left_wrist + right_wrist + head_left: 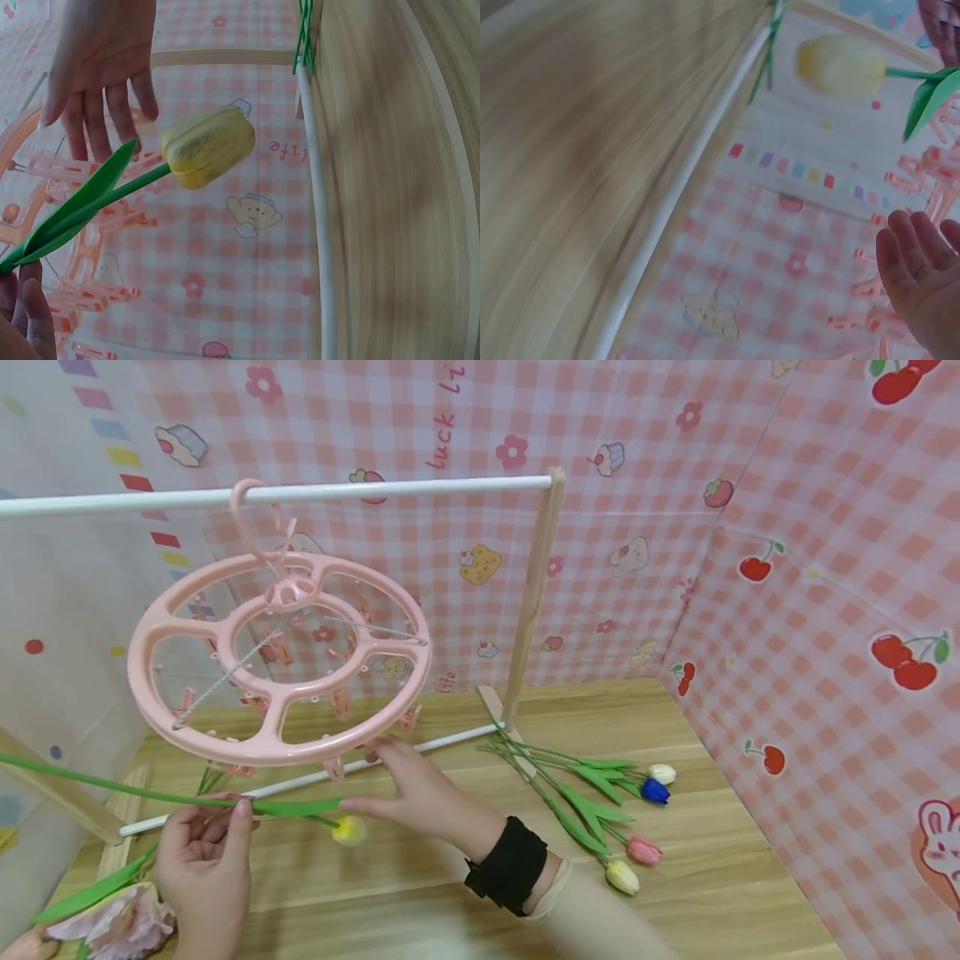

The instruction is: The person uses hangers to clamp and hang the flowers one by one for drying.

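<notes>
My left hand (206,864) pinches the green stem of a yellow artificial tulip (210,146) between thumb and fingers. The tulip lies nearly level, its flower head pointing right and one long leaf (300,807) beside the stem. Fingers extended, my right hand (420,797) reaches under the front right edge of a round pink clip hanger (300,752). Small pink clips (885,319) dangle from this hanger, close to the right fingertips. The hanger's hook (238,518) goes over a white rod (420,487).
Several artificial tulips, among them a blue one (656,791) and a pink one (643,849), lie on the wooden table (720,877) at right. A large pale purple flower (131,922) is at lower left. A wooden post (534,602) and a low white bar (457,739) frame the rack.
</notes>
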{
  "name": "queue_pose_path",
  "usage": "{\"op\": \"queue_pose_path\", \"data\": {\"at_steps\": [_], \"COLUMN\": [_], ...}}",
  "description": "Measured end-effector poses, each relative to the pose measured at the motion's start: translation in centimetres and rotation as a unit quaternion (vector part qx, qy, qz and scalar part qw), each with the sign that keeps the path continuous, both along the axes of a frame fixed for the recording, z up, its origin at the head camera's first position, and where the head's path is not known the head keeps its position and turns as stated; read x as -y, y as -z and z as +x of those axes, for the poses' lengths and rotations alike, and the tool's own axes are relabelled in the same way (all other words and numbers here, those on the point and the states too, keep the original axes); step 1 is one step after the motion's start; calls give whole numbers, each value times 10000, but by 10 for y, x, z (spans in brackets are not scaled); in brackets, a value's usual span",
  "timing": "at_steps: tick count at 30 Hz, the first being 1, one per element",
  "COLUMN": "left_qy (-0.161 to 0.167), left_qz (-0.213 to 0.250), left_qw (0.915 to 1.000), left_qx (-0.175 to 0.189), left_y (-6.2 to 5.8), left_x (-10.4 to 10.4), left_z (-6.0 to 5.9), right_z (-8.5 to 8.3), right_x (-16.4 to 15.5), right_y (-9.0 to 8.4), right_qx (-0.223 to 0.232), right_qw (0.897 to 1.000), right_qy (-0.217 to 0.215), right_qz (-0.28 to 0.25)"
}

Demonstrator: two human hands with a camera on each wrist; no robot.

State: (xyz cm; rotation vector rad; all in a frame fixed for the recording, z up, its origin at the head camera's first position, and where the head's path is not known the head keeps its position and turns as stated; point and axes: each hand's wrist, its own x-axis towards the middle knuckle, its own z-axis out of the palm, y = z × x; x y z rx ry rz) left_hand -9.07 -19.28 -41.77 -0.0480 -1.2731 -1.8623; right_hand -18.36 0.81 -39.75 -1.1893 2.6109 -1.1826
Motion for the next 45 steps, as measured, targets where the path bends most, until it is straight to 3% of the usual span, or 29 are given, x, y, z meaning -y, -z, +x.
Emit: {"op": "queue_pose_path", "data": {"at_steps": [3,6,14,21,26,29,33,36,41,45], "left_qy": [110,88,11,-227,-170,-332,-349,-222,-143,-457], "left_qz": [-28,-118,-431,-1141,-1049,-1177,-1301,-1247,-1256,-1660], "left_qw": [9998,9999,9988,9889,9896,9835,9827,9868,9872,9771], "left_qx": [-136,-16,220,921,973,1336,1271,1007,973,1252], "left_y": [1,2,5,4,4,1,-3,-3,-4,-5], "left_x": [-1,-2,-3,-5,-7,-7,-6,-7,-7,-7], "left_z": [-1,-1,-2,-1,-1,0,-1,-1,-1,0], "right_z": [0,1,2,1,2,2,2,1,2,8], "right_x": [9,14,21,25,24,24,24,24,24,23], "right_y": [-3,-6,-6,-7,-7,-7,-7,-8,-10,-20], "right_qx": [345,601,844,908,1130,1157,1100,1114,1239,1291], "right_qw": [9981,9937,9824,9801,9735,9714,9720,9712,9692,9684], "right_qy": [17,40,113,159,47,5,-8,-61,-88,-67], "right_qz": [-512,-942,-1660,-1760,-1990,-2073,-2078,-2106,-2128,-2133]}}
